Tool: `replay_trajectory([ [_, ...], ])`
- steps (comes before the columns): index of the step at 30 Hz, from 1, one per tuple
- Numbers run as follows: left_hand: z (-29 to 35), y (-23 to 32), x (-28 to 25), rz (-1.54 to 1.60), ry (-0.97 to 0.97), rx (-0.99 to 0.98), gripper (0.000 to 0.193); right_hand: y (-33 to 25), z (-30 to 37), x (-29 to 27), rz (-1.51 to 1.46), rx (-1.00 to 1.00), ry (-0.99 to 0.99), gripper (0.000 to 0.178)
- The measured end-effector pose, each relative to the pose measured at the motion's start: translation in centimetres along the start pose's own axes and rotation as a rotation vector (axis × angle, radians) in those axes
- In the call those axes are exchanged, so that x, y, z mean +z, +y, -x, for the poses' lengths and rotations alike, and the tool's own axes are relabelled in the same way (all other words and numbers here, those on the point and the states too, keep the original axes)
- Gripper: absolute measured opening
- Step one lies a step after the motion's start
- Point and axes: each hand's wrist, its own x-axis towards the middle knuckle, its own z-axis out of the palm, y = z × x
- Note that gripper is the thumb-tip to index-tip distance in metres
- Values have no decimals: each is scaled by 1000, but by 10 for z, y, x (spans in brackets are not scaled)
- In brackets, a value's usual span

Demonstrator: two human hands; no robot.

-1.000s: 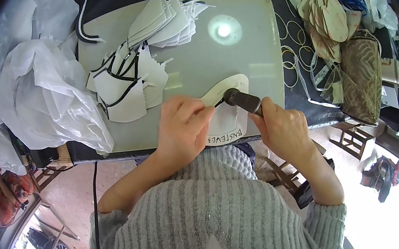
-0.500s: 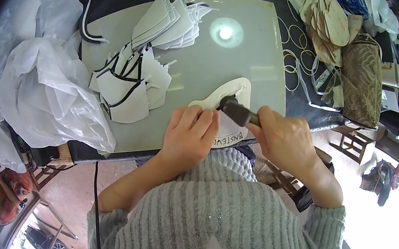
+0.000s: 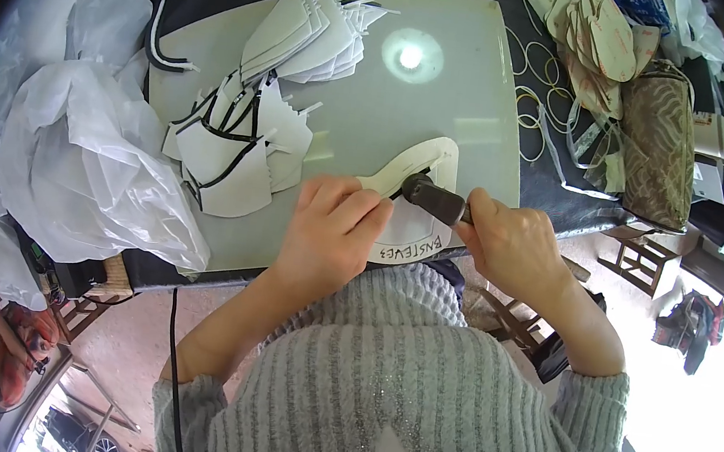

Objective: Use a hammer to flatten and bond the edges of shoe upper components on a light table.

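Observation:
My right hand (image 3: 516, 248) is closed round the handle of a hammer (image 3: 436, 201). Its dark head rests on or just over a white curved template (image 3: 443, 153) with handwriting along its near edge. A dark strip runs beside the hammer head, on a white piece lying on the template. My left hand (image 3: 330, 231) has its fingers bent and pressed together at the left side of this piece; the fingertips' exact grip is partly hidden. Both hands are above a grey-green board (image 3: 429, 104) with a glossy surface.
Left on the board lie a fanned stack of white cut pieces (image 3: 312, 37) and white pieces with black strips (image 3: 235, 162). A white plastic bag (image 3: 97, 165) is at the left. To the right are beige cut pieces (image 3: 593, 38), loose yellowish bands (image 3: 530, 120) and a patterned brown pouch (image 3: 659, 148).
My left hand has shifted slightly left and up along the white piece, uncovering more of the template's near edge. The hammer head has moved very slightly right; my right hand keeps hold of it.

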Motion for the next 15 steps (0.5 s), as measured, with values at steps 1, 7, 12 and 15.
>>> replay_trajectory([
  [1, 1, 0, 0, -34, -22, 21, 28, 0, -2, -2, -5, -19, -1, 38],
  [7, 2, 1, -2, -63, -60, 54, 29, -11, -4, -10, -76, -41, 77, 36],
  [12, 5, 2, -2, -76, -63, 54, 29, -13, -5, -12, -86, -6, 129, 37],
  [15, 2, 1, -3, -58, -56, 45, 29, -8, 0, 1, -25, 5, -27, 37],
])
